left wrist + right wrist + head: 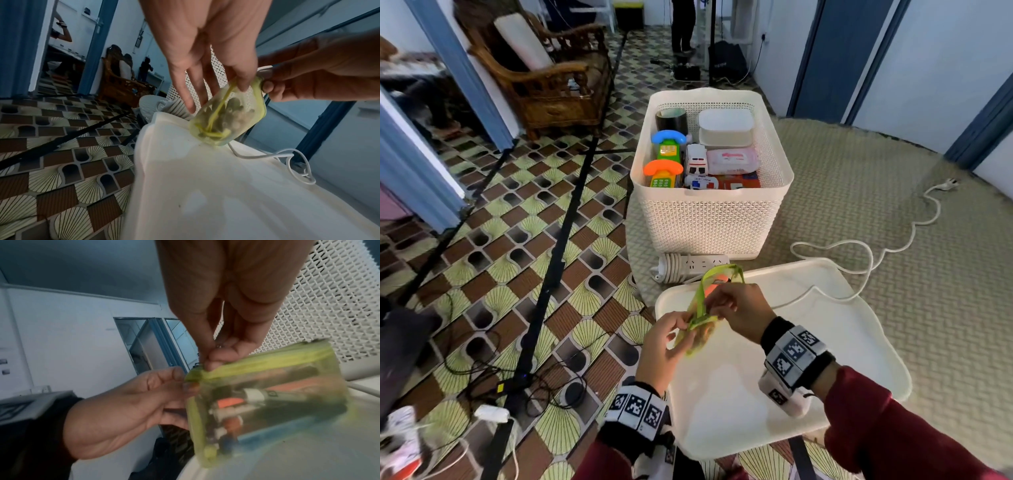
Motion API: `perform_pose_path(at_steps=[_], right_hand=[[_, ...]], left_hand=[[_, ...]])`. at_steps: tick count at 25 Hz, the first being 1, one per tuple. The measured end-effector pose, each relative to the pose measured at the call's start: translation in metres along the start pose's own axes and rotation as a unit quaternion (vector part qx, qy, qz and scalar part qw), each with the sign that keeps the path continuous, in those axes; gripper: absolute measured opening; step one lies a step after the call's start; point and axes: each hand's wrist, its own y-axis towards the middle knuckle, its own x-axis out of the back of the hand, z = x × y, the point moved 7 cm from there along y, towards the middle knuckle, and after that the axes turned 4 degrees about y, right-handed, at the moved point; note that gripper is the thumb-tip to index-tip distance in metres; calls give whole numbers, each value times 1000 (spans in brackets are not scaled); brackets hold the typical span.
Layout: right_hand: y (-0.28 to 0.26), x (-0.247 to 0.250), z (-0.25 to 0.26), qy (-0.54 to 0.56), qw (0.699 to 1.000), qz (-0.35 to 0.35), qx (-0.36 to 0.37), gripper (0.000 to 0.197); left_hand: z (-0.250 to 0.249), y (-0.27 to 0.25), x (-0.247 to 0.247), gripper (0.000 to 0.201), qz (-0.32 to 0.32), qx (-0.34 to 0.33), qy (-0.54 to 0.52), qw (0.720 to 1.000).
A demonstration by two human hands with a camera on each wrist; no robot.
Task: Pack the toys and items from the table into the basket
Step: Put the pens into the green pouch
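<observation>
Both hands hold a clear green-edged pouch (703, 308) above the white surface (825, 342), just before the basket (709, 219). Right hand (743, 308) fingers pinch its zipper end, left hand (664, 346) fingers steady the corner, likely closing it for packing.

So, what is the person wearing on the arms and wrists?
Both arms are in dark red sleeves. Each wrist carries a black band with white square tiles printed with black-and-white coded markers: one on the left wrist, one on the right wrist. A small white camera unit with its own marker hangs under the right band. The left hand and right hand are bare, without gloves.
</observation>
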Motion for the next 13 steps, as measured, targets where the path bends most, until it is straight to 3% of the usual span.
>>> perform_pose_path(at_steps=[3,6,11,13], right_hand=[[17,32,-25,-76,991,-101,-43,13],[16,66,-67,-79,973,-166,-137,24],[4,43,-46,-22,983,-151,-102,13],[-2,13,-15,21,990,-87,-108,27]], left_hand=[[-11,5,17,16,-1,-5,-6,1000],[-12,7,45,20,-62,-9,28,998],[-8,19,47,18,-50,13,-33,998],[-21,33,41,22,-30,2,-51,998]])
